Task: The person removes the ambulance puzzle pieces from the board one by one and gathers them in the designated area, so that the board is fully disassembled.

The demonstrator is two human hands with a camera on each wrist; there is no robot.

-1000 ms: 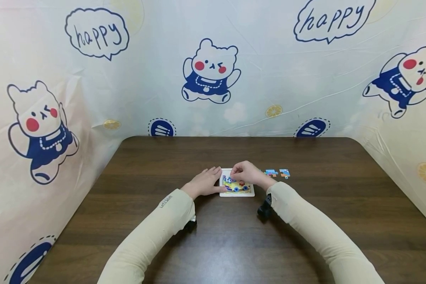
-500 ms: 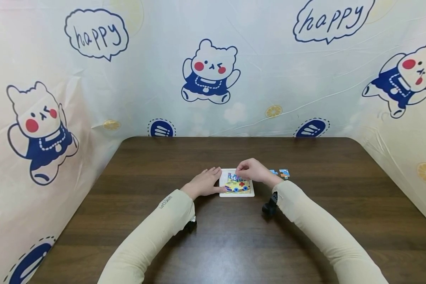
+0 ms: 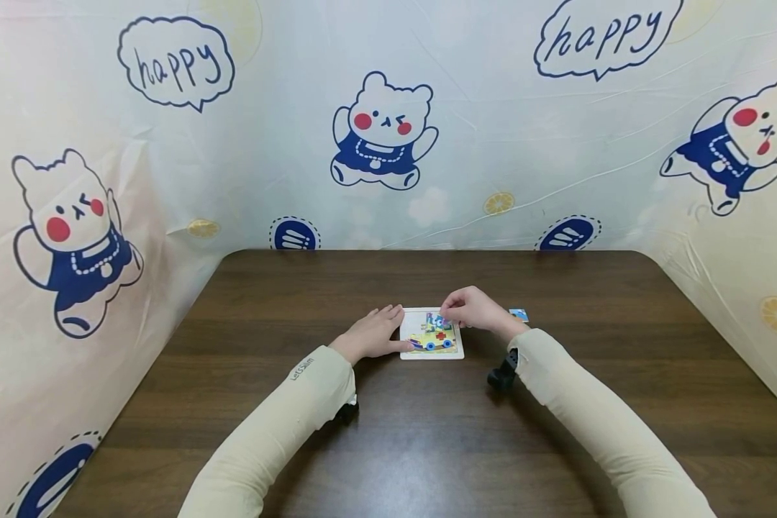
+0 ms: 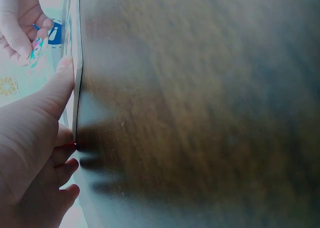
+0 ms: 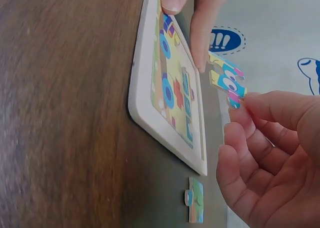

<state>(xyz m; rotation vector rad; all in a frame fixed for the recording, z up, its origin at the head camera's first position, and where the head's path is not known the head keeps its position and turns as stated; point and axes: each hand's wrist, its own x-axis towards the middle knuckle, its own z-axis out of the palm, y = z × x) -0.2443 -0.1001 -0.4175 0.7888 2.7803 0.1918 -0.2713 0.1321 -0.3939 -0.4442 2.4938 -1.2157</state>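
Note:
My right hand [image 3: 473, 309] pinches a jigsaw puzzle piece [image 5: 227, 80] between thumb and fingers. The piece, blue and yellow with cartoon eyes, is held tilted above the right part of a white-framed jigsaw puzzle [image 3: 456, 355]. A yellow vehicle with blue wheels and a red cross fills the puzzle's lower part, while its upper left area is bare white. My left hand [image 3: 372, 333] rests at the frame's left side with fingers extended. Its thumb [image 4: 62, 83] touches the front edge in the left wrist view.
One loose puzzle piece [image 3: 519, 315] lies on the brown wooden table [image 3: 388, 446] right of the frame, partly behind my right wrist. Another view of a loose piece [image 5: 196, 200] shows it beside the frame's corner. A printed curtain [image 3: 233, 165] surrounds the table's back and sides.
My right hand has moved right across the puzzle with the pinched puzzle piece, uncovering more of the white upper left area. Its wrist now covers more of the loose pieces. My left hand stays put.

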